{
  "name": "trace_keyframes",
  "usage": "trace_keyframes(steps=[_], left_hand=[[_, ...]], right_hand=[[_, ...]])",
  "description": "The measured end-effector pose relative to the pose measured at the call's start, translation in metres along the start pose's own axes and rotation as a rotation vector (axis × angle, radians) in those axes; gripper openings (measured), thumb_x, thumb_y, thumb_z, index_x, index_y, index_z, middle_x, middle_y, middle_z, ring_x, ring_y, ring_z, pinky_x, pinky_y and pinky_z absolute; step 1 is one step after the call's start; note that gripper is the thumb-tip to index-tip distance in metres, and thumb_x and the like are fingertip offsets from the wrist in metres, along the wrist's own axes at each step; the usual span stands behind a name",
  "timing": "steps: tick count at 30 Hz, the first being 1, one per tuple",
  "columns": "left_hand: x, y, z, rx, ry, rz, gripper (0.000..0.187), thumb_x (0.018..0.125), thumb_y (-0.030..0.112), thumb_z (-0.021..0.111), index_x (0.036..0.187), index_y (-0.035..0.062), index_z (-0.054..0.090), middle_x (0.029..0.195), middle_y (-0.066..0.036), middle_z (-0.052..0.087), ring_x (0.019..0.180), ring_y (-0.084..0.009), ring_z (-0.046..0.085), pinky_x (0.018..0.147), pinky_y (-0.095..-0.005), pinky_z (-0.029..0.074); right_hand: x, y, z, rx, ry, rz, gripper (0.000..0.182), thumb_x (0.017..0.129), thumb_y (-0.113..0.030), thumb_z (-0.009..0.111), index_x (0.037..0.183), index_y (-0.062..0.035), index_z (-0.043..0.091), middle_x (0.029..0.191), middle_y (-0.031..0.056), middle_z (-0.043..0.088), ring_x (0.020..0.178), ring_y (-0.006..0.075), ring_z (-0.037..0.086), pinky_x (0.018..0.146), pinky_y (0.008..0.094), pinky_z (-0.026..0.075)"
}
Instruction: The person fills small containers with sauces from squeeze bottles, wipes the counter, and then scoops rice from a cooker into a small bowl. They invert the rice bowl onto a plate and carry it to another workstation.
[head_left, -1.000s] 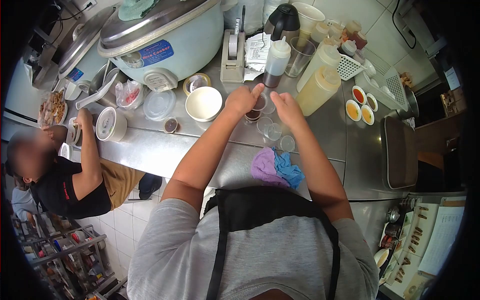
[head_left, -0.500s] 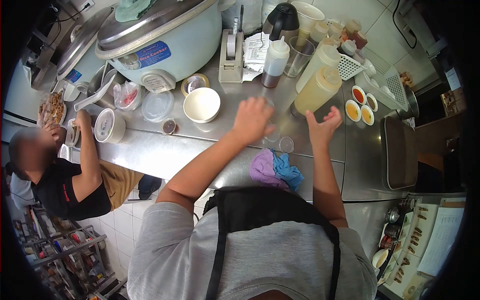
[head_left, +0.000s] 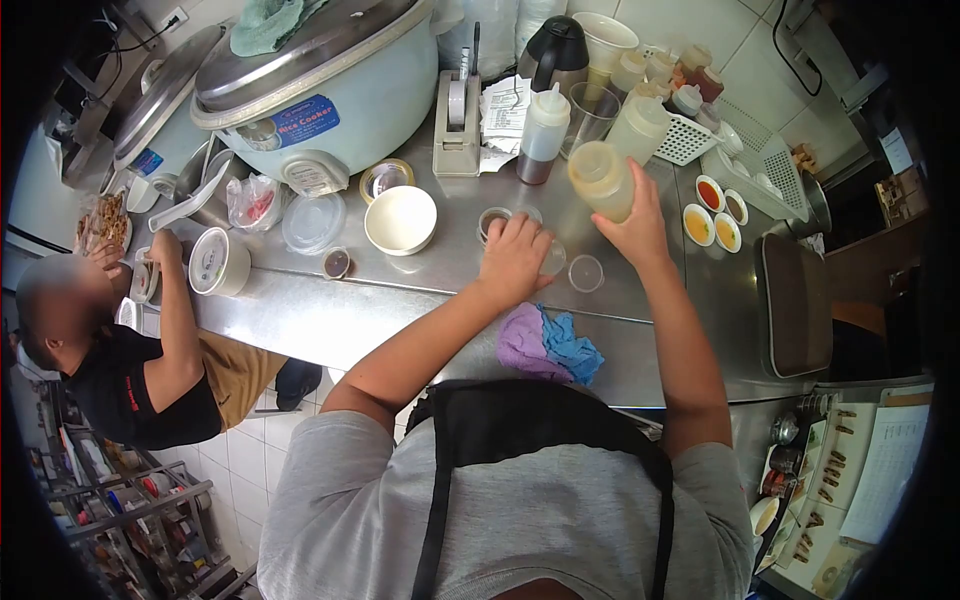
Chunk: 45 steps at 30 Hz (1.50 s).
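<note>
1. I see my right hand wrapped around a yellow squeeze bottle, lifted off the bench and tilted.
2. My left hand rests on small clear cups, fingers curled over them.
3. A filled sauce cup sits just beyond that hand; a loose lid lies between both hands.
4. A purple and blue cloth lies near my left wrist.

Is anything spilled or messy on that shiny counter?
No spill shows. The right hand holds a yellowish squeeze bottle lifted and tilted, while the left hand rests on small clear cups. One odd bit: a purple and blue rag lies crumpled at the steel counter edge.
</note>
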<state>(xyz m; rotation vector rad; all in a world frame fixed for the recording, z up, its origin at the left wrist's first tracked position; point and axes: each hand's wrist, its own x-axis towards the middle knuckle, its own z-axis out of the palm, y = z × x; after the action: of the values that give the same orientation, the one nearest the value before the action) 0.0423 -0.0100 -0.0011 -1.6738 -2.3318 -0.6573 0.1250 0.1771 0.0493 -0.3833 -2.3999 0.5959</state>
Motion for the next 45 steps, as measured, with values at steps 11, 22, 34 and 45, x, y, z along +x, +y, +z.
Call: trace_keyframes(steps=[11,22,34,45], left_hand=[[0.033,-0.010,-0.022,-0.236,-0.020,-0.176,0.060,0.063,0.021,0.071,0.113,0.0016,0.044,0.098,-0.015,0.052,0.091,-0.0308,0.051,0.076,-0.0387,0.042],[0.034,-0.006,-0.016,-0.342,0.017,-0.191,0.059,0.061,0.016,0.072,0.111,-0.0004,0.044,0.096,-0.017,0.052,0.091,-0.0323,0.051,0.079,-0.0382,0.042],[0.033,-0.007,-0.017,-0.400,0.066,-0.199,0.059,0.060,0.015,0.073,0.108,-0.0030,0.045,0.093,-0.017,0.053,0.088,-0.0316,0.052,0.079,-0.0369,0.042],[0.034,-0.007,-0.017,-0.525,0.104,-0.274,0.059,0.061,0.015,0.073,0.111,-0.0010,0.046,0.101,-0.018,0.053,0.094,-0.0317,0.052,0.082,-0.0364,0.042]], right_hand=[[-0.009,0.006,-0.038,-0.607,-0.134,-0.345,0.071,0.058,-0.002,0.066,0.121,-0.0246,0.042,0.110,0.0135,0.043,0.108,0.0322,0.042,0.095,0.0477,0.029],[-0.001,-0.002,-0.042,-0.709,-0.175,-0.413,0.062,0.064,0.001,0.056,0.119,-0.0246,0.043,0.108,0.0109,0.045,0.108,0.0287,0.040,0.095,0.0470,0.027],[0.008,-0.001,-0.045,-0.733,-0.174,-0.438,0.059,0.065,0.001,0.055,0.116,-0.0242,0.046,0.103,0.0086,0.047,0.105,0.0265,0.042,0.093,0.0458,0.028],[0.005,0.005,-0.040,-0.564,-0.115,-0.322,0.065,0.059,-0.002,0.064,0.118,-0.0205,0.044,0.110,0.0103,0.046,0.108,0.0281,0.042,0.094,0.0466,0.030]])
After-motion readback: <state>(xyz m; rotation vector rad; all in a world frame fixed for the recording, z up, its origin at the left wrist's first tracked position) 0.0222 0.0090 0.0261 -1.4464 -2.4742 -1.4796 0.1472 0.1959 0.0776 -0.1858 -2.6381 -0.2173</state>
